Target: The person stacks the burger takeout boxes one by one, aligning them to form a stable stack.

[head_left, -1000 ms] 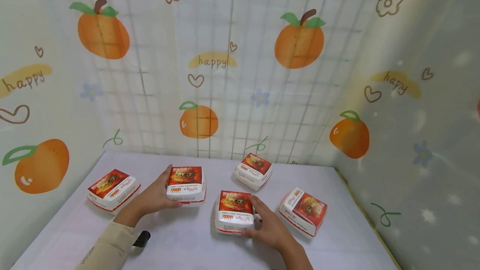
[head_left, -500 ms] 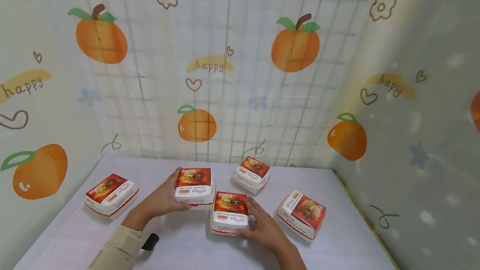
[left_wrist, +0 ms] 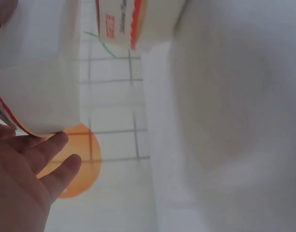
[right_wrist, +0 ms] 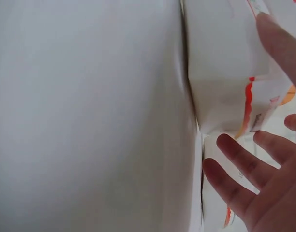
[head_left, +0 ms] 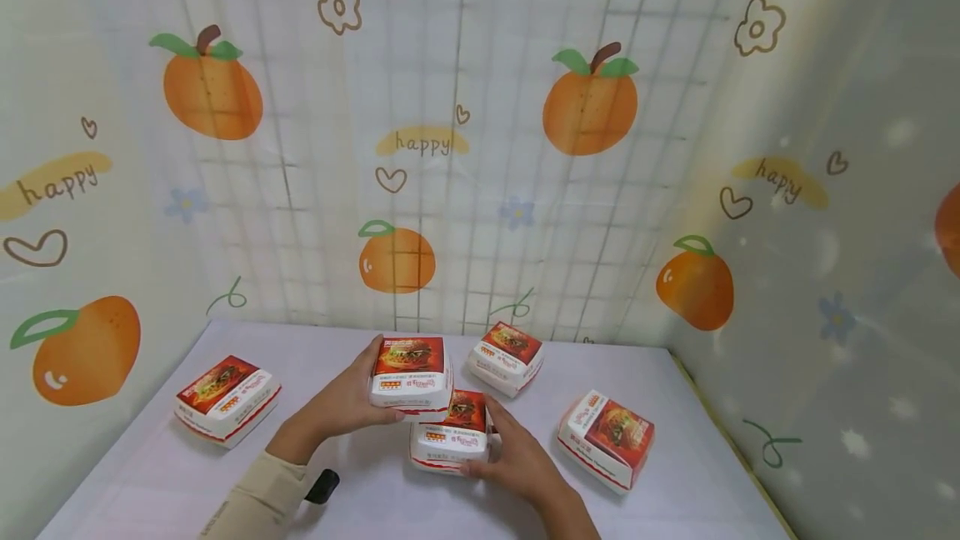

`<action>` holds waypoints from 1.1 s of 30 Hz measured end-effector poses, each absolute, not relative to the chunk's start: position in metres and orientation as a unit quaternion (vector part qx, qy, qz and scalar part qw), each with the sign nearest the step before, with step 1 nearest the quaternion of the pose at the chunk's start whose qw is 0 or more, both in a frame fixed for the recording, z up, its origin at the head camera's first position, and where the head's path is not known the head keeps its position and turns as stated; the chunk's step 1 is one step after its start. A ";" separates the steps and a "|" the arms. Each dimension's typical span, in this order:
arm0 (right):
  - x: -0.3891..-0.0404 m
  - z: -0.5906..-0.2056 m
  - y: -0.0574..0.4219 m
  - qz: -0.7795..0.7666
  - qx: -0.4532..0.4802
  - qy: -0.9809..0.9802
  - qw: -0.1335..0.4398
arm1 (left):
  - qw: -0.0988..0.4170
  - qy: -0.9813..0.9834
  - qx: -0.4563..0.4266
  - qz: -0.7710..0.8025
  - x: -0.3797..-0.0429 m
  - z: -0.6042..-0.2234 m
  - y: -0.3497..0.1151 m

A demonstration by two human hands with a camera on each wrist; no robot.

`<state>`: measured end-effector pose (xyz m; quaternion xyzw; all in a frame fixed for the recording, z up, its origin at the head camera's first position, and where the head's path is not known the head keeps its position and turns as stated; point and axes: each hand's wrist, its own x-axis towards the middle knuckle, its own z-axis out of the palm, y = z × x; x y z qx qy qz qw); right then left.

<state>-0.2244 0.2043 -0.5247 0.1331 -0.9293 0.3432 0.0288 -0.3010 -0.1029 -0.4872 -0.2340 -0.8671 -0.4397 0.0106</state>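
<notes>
My left hand (head_left: 341, 402) grips a red-and-white hamburger box (head_left: 411, 369) by its left side, thumb at the front. In the left wrist view this box (left_wrist: 37, 92) is tilted and raised, its pale underside showing. It overlaps the back left of a second hamburger box (head_left: 448, 444) in the head view. My right hand (head_left: 521, 461) holds that second box from its right side, thumb at the front and fingers toward the back. The right wrist view has this box (right_wrist: 225, 53) low at the table surface, with fingertips (right_wrist: 228, 141) close to its side.
Three more hamburger boxes lie on the white table (head_left: 375, 515): one at the left (head_left: 227, 400), one at the back (head_left: 507, 358) and one at the right (head_left: 607, 442). A small black object (head_left: 322, 487) shows beside the left sleeve. A fruit-print curtain (head_left: 495, 257) surrounds the table.
My left hand has carried its box to the right until it overlaps the second box in view. My right hand has shifted its box slightly left.
</notes>
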 end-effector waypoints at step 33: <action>-0.233 -0.524 0.192 0.364 0.137 -0.921 0.039 | -0.007 -0.887 -0.237 -0.396 -0.281 -0.487 -0.060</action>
